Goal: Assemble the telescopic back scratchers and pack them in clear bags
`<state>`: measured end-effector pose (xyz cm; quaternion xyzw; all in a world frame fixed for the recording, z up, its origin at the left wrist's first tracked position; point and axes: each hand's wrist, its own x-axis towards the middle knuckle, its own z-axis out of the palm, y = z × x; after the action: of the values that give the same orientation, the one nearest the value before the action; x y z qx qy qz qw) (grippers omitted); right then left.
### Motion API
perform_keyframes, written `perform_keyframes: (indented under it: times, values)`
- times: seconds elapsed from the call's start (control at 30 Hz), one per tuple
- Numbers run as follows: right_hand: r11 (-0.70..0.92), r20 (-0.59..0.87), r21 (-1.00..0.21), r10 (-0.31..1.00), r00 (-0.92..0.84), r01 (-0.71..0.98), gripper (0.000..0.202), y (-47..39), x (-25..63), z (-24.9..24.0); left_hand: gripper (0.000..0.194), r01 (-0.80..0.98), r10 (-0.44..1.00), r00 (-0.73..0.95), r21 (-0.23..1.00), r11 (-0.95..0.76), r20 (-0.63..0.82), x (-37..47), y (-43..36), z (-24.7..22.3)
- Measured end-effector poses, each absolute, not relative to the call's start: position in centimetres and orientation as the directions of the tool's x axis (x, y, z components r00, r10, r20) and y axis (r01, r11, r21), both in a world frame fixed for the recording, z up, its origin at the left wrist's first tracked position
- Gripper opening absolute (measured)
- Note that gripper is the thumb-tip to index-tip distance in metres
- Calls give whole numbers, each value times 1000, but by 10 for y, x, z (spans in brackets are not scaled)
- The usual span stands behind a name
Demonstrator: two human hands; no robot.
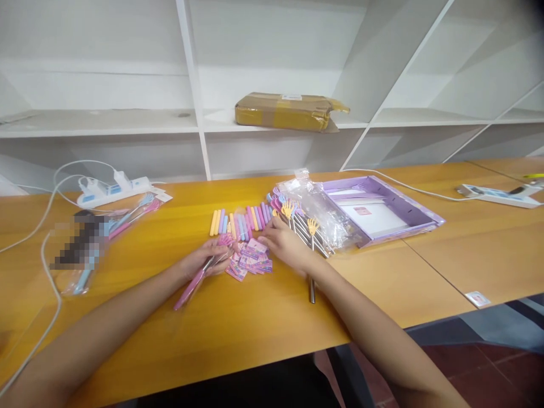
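My left hand [208, 258] is closed around a pink back scratcher [196, 283], which is in a clear plastic sleeve with its hand-shaped head up by my fingers. My right hand [284, 243] is beside a heap of small pink and purple cards [250, 259], fingers apart, with nothing visible in them. Behind the cards lies a row of coloured handle tubes [223, 222] in yellow, blue, pink and purple. Past my right hand are several metal-rod back scratchers [300, 224] with coloured claw heads. A single yellow-headed back scratcher [313, 243] lies partly under my right forearm.
Clear plastic bags [335, 224] lie against an open purple box [408, 226] on the right. Bagged back scratchers [131, 215] and a white power strip [114, 191] with cables are at left. Another power strip [497, 195] sits far right. A taped carton [280, 113] rests on the shelf.
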<state>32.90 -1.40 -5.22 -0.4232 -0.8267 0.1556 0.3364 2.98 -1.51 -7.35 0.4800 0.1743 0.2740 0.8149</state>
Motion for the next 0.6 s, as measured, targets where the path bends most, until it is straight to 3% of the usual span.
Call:
perform_keyframes:
  times: [0.07,0.2,0.27,0.33,0.4,0.47,0.6]
  values:
    - [589,393,-601,806,-442,540,25,-21,320,-51,35,-265,622,781,872,412,-57,32,-17,-74]
    - [505,345,-823,808,-478,259,40,-36,299,-44,41,-155,596,792,903,402,-130,36,-24,-71]
    - [465,311,-861,801,-511,206,37,-41,290,-42,43,-86,536,831,920,382,-145,37,-28,-68]
    - [457,324,-858,836,-443,234,47,-44,286,-39,41,-41,445,885,927,373,-140,37,-31,-65]
    - [467,431,-837,884,-181,286,54,-43,290,-35,40,-14,351,928,928,372,-127,36,-32,-64]
    - [499,537,-788,844,7,361,52,-41,301,-27,40,12,286,949,924,383,-131,36,-31,-63]
    - [543,620,-696,785,11,471,46,-30,334,-9,40,61,270,944,906,418,-188,36,-27,-64]
